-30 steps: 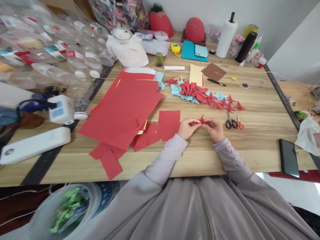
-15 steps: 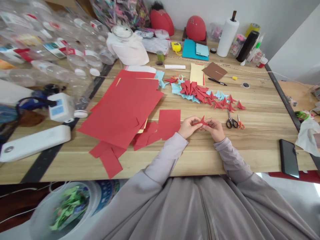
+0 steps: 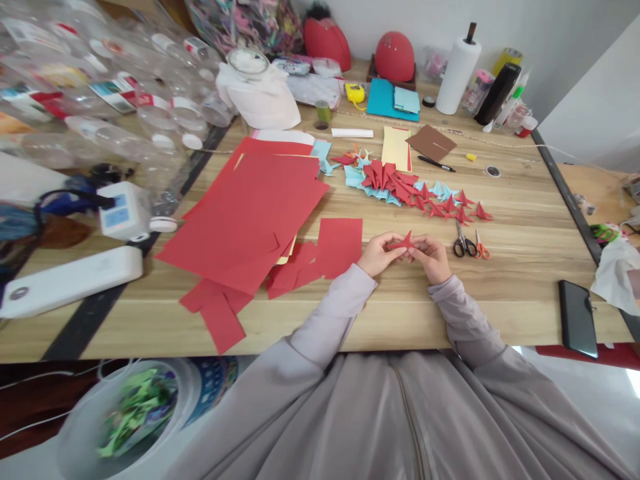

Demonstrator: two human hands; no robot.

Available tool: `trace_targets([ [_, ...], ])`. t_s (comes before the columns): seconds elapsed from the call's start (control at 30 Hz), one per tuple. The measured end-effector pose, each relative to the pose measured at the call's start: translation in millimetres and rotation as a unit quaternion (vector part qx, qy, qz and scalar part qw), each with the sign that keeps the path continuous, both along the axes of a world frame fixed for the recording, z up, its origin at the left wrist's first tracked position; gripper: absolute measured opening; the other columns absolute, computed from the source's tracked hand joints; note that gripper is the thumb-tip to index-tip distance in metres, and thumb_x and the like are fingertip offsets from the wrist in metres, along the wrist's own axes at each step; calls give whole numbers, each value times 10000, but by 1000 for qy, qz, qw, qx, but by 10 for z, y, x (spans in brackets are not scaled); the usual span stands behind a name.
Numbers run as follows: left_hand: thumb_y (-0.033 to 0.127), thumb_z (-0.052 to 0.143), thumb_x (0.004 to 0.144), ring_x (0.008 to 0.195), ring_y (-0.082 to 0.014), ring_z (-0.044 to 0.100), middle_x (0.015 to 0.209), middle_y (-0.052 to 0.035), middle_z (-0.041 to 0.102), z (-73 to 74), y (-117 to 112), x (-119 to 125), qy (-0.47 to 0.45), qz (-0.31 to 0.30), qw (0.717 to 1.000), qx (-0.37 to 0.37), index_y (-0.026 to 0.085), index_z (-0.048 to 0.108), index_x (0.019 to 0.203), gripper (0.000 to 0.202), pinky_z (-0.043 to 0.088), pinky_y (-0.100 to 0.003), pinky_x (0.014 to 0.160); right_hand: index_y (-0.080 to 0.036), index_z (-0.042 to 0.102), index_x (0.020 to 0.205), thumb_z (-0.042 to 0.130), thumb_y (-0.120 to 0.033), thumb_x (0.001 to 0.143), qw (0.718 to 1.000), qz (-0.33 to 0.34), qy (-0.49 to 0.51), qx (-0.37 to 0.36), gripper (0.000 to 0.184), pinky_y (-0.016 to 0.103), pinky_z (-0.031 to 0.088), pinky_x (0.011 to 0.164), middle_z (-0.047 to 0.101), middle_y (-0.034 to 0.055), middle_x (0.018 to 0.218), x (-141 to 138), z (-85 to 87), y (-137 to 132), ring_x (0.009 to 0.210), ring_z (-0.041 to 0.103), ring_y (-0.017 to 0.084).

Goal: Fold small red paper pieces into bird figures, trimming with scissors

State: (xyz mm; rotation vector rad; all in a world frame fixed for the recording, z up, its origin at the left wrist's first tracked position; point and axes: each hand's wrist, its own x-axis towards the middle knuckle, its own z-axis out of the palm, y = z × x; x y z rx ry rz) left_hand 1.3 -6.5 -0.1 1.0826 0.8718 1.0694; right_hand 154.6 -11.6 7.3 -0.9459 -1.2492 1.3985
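Note:
Both my hands meet over the wooden table (image 3: 525, 267) and pinch a small folded red paper piece (image 3: 404, 242). My left hand (image 3: 377, 254) grips its left end with closed fingers. My right hand (image 3: 433, 257) grips its right end, fingers curled. A point of the red piece sticks up between the hands. Just left of my left hand lies a red paper square (image 3: 340, 247). A row of finished red and light-blue folded pieces (image 3: 410, 190) lies farther back.
Large red paper sheets (image 3: 250, 213) and scraps cover the left middle. Two pairs of scissors (image 3: 469, 244) lie right of my hands. A black phone (image 3: 577, 317) sits near the right front edge. Plastic bottles (image 3: 125, 100) crowd the far left; a paper towel roll (image 3: 457, 67) stands at the back.
My hands have stayed on the red folded piece, with small finger shifts. The view has drifted slightly.

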Motion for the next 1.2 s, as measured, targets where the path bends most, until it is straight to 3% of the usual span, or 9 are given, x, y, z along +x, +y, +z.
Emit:
trace_targets([
  [0.33,354,763,626,571,-132,618,664,-9,667,-23,6,44,-2,30,999,10,130,641,829,326,509,-288,615,-204,578,826,759,-378,686,1000,19,6,8,287,246,492,524,669,-30,613,-9,-1,18,542,621,115],
  [0.57,370,797,575,556,-138,627,669,-35,698,-19,14,45,-17,41,999,-23,114,672,874,413,517,-283,578,-200,584,754,761,-333,657,999,-24,19,-20,242,245,460,493,671,-31,589,-17,-51,28,491,577,108],
  [1.03,219,756,523,471,-122,579,560,-17,663,55,6,52,-83,66,990,-93,119,692,689,204,470,-275,506,-205,579,717,745,-317,666,999,-31,31,-31,207,236,459,466,664,-29,575,-60,-78,16,498,593,117],
  [1.2,238,750,571,471,-116,592,565,-7,662,40,-4,53,-53,63,995,-55,122,671,741,221,474,-258,520,-208,568,753,761,-325,664,999,-14,26,-28,243,232,457,473,659,-33,587,-63,-39,3,498,583,109],
])
